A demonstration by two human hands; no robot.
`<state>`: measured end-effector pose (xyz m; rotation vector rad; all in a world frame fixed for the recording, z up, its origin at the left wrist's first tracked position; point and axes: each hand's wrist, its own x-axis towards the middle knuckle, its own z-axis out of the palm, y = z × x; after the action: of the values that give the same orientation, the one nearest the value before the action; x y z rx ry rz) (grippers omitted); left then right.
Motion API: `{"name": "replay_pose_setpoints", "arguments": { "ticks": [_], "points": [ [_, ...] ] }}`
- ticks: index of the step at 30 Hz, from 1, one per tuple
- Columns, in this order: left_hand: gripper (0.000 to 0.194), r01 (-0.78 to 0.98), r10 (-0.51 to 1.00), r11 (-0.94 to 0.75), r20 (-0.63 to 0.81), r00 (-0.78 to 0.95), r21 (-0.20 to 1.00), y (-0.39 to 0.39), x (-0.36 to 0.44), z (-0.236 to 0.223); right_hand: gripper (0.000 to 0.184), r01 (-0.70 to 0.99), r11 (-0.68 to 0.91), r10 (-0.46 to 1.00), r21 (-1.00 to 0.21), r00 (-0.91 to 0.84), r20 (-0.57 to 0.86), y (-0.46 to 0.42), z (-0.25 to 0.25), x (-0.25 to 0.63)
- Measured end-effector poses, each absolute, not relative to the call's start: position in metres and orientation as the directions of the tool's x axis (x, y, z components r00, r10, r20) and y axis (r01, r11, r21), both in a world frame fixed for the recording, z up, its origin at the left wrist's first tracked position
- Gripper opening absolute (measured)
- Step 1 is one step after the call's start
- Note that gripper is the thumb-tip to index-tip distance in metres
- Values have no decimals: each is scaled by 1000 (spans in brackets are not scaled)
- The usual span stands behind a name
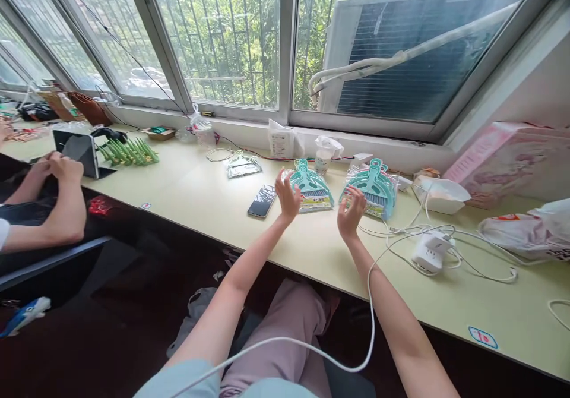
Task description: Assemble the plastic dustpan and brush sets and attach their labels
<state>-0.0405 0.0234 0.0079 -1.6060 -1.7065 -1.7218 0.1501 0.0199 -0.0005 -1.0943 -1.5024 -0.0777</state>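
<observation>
Two stacks of mint-green mini dustpan and brush sets in clear wrap lie on the table: a left stack and a right stack. My left hand is raised at the left edge of the left stack, fingers spread and holding nothing. Curved and apart, the fingers of my right hand are at the lower left edge of the right stack; whether they touch the wrap I cannot tell. A smartphone lies just left of my left hand. Behind it is a flat clear packet with a pale green outline.
White cables run around a power strip on the right, one crossing my right forearm. A paper box, plastic bag and pink box stand beyond. At left, another person's hands are near a tablet and green sticks.
</observation>
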Motion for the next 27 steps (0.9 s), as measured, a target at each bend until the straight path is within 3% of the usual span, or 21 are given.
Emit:
{"name": "replay_pose_setpoints", "arguments": {
  "ticks": [3,7,10,16,27],
  "points": [
    [44,818,646,-3,625,-438,576,40,-135,14,37,585,629,626,-512,9,780,3,-12,108],
    [50,861,864,285,276,-421,421,58,-230,9,37,533,748,600,-396,-286,748,-5,-25,91],
    [57,866,883,318,211,-419,386,69,-268,2,36,520,781,569,-346,-364,737,-2,-28,96],
    [60,897,923,320,116,-368,305,95,-290,-17,37,556,755,586,-349,-333,739,12,-30,99],
    [42,958,942,238,203,-269,162,48,-289,-27,38,567,717,633,-405,-288,718,14,-32,102]
  ]
}}
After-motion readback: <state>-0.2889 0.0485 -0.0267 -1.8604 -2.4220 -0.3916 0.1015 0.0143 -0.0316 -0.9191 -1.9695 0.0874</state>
